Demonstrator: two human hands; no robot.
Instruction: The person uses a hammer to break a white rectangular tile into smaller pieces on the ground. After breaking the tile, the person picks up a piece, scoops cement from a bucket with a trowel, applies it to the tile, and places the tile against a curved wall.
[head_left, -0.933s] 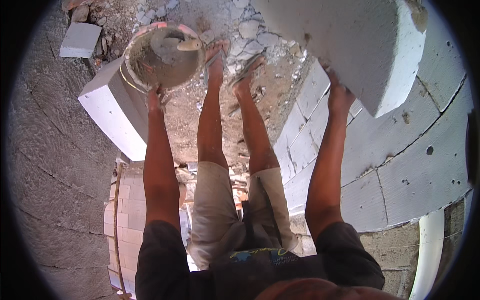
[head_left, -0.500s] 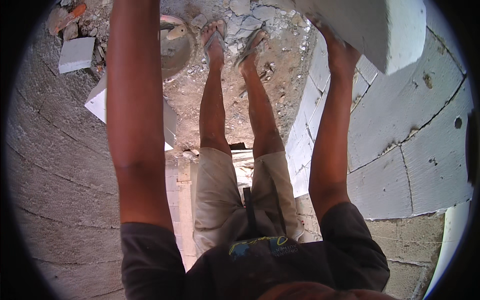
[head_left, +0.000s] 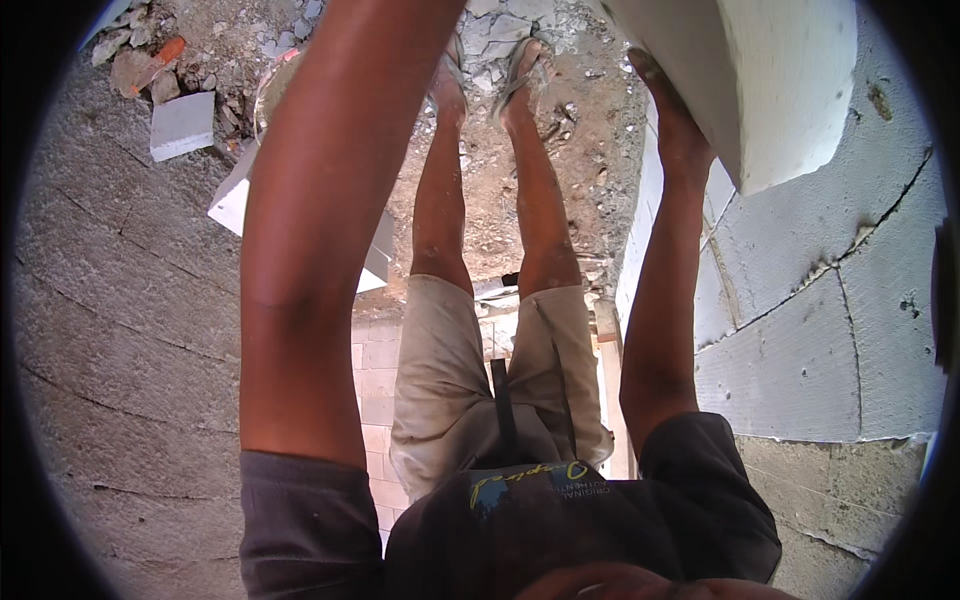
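A large pale lightweight concrete block fills the upper right, tilted, with its top cut off by the picture's edge. My right hand grips its left side; one digit shows along the block and the other fingers are hidden behind it. My left forearm rises across the upper middle and leaves the picture at the top, so my left hand is out of sight.
A wall of pale blocks runs along the right, a rough grey wall along the left. Loose block pieces and rubble lie at upper left. My sandalled feet stand on debris-strewn ground.
My left forearm has swung to the right at the top. The block and my right hand sit slightly lower in the picture, and the view has shifted a little.
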